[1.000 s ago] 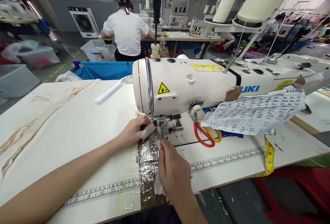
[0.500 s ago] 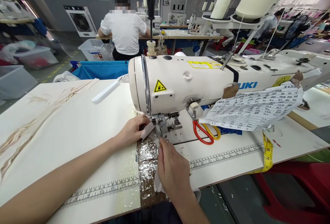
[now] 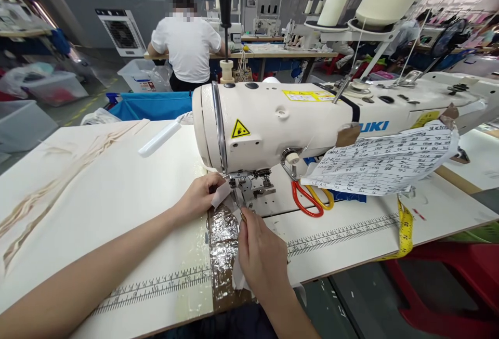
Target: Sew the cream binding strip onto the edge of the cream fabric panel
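Beside the needle area of the white sewing machine [image 3: 268, 126], my left hand [image 3: 200, 193] is closed, pinching a small piece of white fabric [image 3: 221, 194]. My right hand [image 3: 263, 256] is closed round slim metal tweezers [image 3: 237, 198], whose tips point up at the presser foot [image 3: 234, 182]; the tips are hard to make out. Pale fabric [image 3: 239, 275] hangs down beside the right hand, partly hidden by it. Under both hands lies a brown strip covered with shiny clear tape [image 3: 223, 235].
Red-handled scissors [image 3: 307, 204] and a yellow tape measure [image 3: 405, 230] lie right of the needle. A handwritten sheet [image 3: 385, 162] hangs from the machine. Fabric strips [image 3: 74, 172] lie on the left tabletop. A person in a white shirt [image 3: 185, 48] sits ahead, beyond a blue cloth bin [image 3: 156, 106].
Both hands stay almost in place at the needle, with the same grips. The camera view has shifted very slightly.
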Motion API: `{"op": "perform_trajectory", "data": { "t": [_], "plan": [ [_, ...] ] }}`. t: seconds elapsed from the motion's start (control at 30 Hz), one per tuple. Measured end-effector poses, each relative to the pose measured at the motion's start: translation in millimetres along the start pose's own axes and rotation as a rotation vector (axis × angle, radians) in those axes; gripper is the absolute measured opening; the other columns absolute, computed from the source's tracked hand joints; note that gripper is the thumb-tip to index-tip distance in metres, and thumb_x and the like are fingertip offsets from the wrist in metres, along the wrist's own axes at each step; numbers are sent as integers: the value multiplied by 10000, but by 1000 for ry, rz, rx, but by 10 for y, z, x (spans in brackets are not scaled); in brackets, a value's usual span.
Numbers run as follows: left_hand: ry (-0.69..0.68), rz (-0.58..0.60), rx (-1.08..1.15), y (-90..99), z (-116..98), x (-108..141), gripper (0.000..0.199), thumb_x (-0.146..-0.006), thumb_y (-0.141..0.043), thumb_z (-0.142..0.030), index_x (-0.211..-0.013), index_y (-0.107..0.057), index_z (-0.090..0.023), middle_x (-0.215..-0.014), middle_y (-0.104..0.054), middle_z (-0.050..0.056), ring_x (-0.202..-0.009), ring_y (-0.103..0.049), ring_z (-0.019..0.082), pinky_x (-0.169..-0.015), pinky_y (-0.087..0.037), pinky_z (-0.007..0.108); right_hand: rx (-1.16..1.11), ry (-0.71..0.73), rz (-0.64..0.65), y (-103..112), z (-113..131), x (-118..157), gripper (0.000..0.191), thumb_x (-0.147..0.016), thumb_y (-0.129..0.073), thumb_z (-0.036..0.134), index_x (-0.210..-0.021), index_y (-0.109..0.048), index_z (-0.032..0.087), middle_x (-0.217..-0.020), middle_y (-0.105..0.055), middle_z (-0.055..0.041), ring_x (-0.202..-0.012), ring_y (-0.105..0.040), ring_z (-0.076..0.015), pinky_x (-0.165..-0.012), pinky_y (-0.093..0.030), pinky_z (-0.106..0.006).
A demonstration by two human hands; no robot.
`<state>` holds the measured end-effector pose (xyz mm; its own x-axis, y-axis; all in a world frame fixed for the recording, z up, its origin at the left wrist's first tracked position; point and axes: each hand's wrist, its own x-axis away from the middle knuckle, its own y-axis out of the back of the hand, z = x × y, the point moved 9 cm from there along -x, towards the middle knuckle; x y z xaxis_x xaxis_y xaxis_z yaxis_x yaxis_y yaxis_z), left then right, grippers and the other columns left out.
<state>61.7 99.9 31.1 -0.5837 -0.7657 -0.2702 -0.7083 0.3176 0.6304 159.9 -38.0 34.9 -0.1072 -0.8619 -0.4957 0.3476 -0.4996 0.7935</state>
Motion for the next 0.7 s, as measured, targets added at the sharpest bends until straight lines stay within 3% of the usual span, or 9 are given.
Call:
{"op": "perform_trajectory", "data": {
  "t": [0.17, 0.3, 0.37, 0.47, 0.6, 0.7],
  "plan": [
    [-67, -7, -41, -7, -35, 15, 231, -869, -548, -342, -702, -555, -183, -787, -648, 7, -699, -584, 131, -638, -507, 243, 25, -5, 2, -5, 7, -14, 321, -981, -384, 136, -1151, -654, 107, -926, -762, -93, -659, -727, -155, -470, -502, -220],
    [-286, -33, -157, -17, -169, 59, 247, -943, -524, -308, -739, -565, -177, -849, -665, 50, -779, -619, 150, -683, -528, 265, 58, -3, 10, -44, 20, -25, 296, -955, -434, 115, -1149, -657, 106, -929, -765, -91, -673, -735, -164, -472, -507, -222],
    [-390, -5, -233, -49, -247, 100, 205, -963, -492, -249, -803, -595, -173, -898, -674, 73, -838, -626, 167, -728, -543, 291, 80, -4, -1, -36, 29, -29, 299, -959, -419, 110, -1139, -657, 98, -937, -768, -97, -674, -739, -173, -474, -508, -235],
    [-440, 91, -308, -98, -322, 157, 204, -972, -449, -171, -886, -634, -162, -971, -671, 93, -899, -623, 181, -768, -565, 312, 90, -10, -33, 56, 35, 34, 333, -998, -349, 140, -1164, -632, 82, -932, -772, -112, -689, -746, -188, -490, -510, -247],
    [-471, 206, -429, -174, -432, 272, 261, -958, -425, -90, -1033, -671, -137, -1088, -648, 119, -1005, -590, 225, -839, -575, 367, -112, -23, -7, 217, 20, 392, 312, -1039, -310, 262, -1098, -602, 170, -864, -766, -75, -655, -738, -171, -503, -506, -225],
    [-441, 213, -565, -264, -452, 346, 318, -948, -395, -46, -1096, -666, -121, -1153, -634, 139, -1050, -562, 258, -856, -571, 414, -214, -149, 102, 222, -83, 791, 394, -1064, -236, 393, -1023, -596, 239, -694, -728, -15, -525, -697, -161, -472, -498, -215]
  ]
}}
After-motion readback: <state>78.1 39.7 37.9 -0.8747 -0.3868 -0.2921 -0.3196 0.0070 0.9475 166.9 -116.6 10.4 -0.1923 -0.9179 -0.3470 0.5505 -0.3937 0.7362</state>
